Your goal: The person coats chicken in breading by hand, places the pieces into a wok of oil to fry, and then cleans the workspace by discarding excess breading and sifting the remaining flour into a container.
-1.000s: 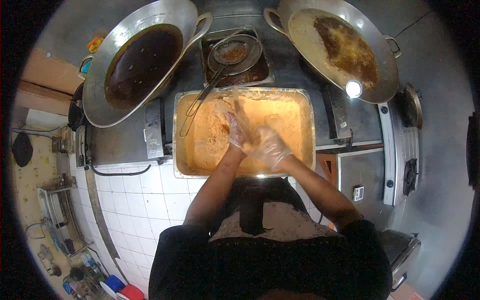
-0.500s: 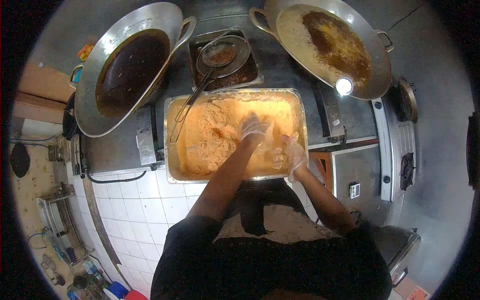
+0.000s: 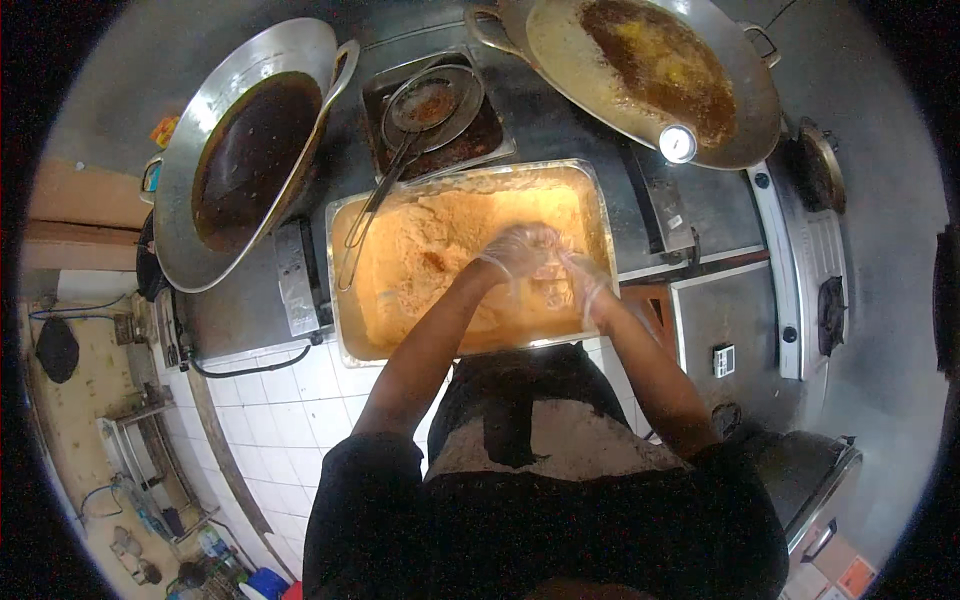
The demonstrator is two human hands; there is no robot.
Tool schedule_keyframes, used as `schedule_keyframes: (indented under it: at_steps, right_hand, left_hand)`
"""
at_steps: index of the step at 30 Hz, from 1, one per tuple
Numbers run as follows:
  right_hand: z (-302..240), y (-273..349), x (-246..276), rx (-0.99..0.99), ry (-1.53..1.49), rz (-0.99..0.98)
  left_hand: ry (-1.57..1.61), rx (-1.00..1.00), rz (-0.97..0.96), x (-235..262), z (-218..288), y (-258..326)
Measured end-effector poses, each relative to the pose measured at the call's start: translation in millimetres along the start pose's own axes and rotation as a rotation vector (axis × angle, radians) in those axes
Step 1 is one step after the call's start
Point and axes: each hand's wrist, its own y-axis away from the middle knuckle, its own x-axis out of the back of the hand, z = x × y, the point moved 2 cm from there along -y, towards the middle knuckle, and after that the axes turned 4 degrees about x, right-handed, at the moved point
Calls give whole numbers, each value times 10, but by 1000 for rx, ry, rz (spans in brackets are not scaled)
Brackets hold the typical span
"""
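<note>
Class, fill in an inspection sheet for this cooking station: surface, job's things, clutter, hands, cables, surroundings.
Surface: steel counter, greasy near the burners.
Job's things: steel tray full of orange crumb mix.
Clutter: skimmer lying over a small pan; wok of dark oil on the left; second wok on the right.
Hands: left hand and right hand, both in clear gloves, close together in the mix.
Cables: black cable below the counter edge.
Surroundings: white tiled floor; black apron dusted with flour.

A big shiny metal tray (image 3: 345, 215) sits on the counter between 2 woks. It is full of soft orange crumbs (image 3: 430, 250), piled lumpy.
</note>
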Motion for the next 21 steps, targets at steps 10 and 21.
schedule_keyframes:
  at_steps: [10, 21]
  right_hand:
    - [360, -271, 118, 53, 569, 112]
    - [-285, -444, -285, 306, 1722, 352]
  left_hand:
    - [-801, -36, 186, 16, -1232, 157]
    - [-524, -4, 172, 40, -1000, 434]
